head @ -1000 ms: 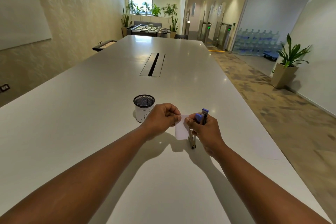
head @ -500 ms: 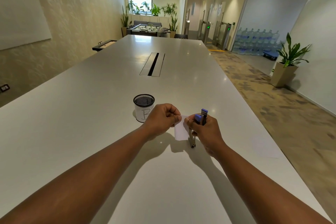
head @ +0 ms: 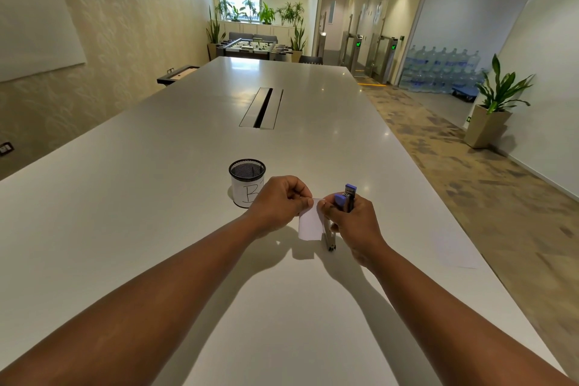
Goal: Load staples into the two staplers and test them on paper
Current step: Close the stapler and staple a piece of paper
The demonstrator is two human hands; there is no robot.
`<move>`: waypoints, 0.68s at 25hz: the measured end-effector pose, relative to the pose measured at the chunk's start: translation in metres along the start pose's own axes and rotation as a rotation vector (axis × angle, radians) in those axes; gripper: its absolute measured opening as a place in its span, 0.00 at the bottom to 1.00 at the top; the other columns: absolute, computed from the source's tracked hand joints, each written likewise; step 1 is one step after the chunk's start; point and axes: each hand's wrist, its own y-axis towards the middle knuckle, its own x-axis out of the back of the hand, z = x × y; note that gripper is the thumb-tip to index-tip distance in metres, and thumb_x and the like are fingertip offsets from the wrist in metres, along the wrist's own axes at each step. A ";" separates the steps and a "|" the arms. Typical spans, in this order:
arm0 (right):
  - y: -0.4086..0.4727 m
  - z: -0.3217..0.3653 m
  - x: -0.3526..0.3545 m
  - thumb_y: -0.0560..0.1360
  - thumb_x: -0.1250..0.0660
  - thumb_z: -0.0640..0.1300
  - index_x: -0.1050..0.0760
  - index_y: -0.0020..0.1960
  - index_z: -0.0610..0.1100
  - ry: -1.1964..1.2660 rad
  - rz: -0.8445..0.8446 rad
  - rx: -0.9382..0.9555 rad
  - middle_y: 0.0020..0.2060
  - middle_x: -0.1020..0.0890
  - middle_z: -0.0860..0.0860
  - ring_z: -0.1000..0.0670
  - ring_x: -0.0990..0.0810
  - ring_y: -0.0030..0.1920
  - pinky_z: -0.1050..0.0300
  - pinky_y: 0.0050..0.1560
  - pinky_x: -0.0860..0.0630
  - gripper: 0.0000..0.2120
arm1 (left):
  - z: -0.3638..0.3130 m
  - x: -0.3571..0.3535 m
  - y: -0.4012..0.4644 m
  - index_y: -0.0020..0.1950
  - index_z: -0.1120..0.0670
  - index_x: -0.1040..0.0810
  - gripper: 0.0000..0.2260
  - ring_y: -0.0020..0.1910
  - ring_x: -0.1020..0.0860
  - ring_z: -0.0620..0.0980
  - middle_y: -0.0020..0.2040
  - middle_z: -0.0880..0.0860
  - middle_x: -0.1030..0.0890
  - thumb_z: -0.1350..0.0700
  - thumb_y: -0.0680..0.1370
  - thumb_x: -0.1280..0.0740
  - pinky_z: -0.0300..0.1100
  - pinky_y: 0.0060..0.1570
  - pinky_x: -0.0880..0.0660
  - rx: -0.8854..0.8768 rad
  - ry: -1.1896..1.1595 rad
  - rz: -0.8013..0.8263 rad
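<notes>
Testing step in hand: left hand pinching small paper slip above the table, right hand wrapped around blue stapler beside the slip, next calling, by judgement, for a firm squeeze over the slip's edge.

A mesh cup stands just beyond the left hand, blocking forward reach there. A paper sheet lies right; elsewhere the bench offers open passage.
</notes>
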 end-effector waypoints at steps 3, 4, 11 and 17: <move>0.000 0.000 0.001 0.77 0.28 0.41 0.18 0.45 0.39 0.022 0.041 -0.014 0.37 0.19 0.42 0.46 0.24 0.37 0.54 0.36 0.26 0.05 | 0.001 0.000 0.000 0.39 0.45 0.17 0.09 0.37 0.19 0.51 0.39 0.57 0.15 0.59 0.75 0.25 0.59 0.47 0.18 -0.010 0.043 -0.008; 0.000 0.000 0.001 0.77 0.28 0.41 0.18 0.44 0.39 0.022 0.053 -0.016 0.37 0.19 0.43 0.46 0.24 0.37 0.53 0.36 0.27 0.05 | 0.001 0.001 0.000 0.40 0.47 0.17 0.08 0.37 0.19 0.51 0.39 0.57 0.15 0.59 0.75 0.25 0.59 0.47 0.18 -0.011 0.051 -0.007; -0.001 0.003 -0.001 0.76 0.28 0.40 0.19 0.40 0.44 0.044 0.055 -0.036 0.34 0.17 0.49 0.51 0.21 0.35 0.54 0.39 0.25 0.06 | -0.003 -0.003 -0.006 0.51 0.49 0.20 0.08 0.38 0.20 0.51 0.39 0.64 0.18 0.60 0.77 0.26 0.48 0.45 0.20 0.010 -0.049 -0.035; 0.000 0.003 -0.004 0.75 0.28 0.38 0.18 0.37 0.45 0.118 0.024 -0.017 0.33 0.16 0.51 0.54 0.19 0.34 0.54 0.40 0.23 0.08 | 0.000 -0.011 -0.011 0.48 0.58 0.19 0.05 0.42 0.17 0.51 0.47 0.59 0.14 0.57 0.80 0.29 0.39 0.40 0.19 0.224 -0.418 -0.035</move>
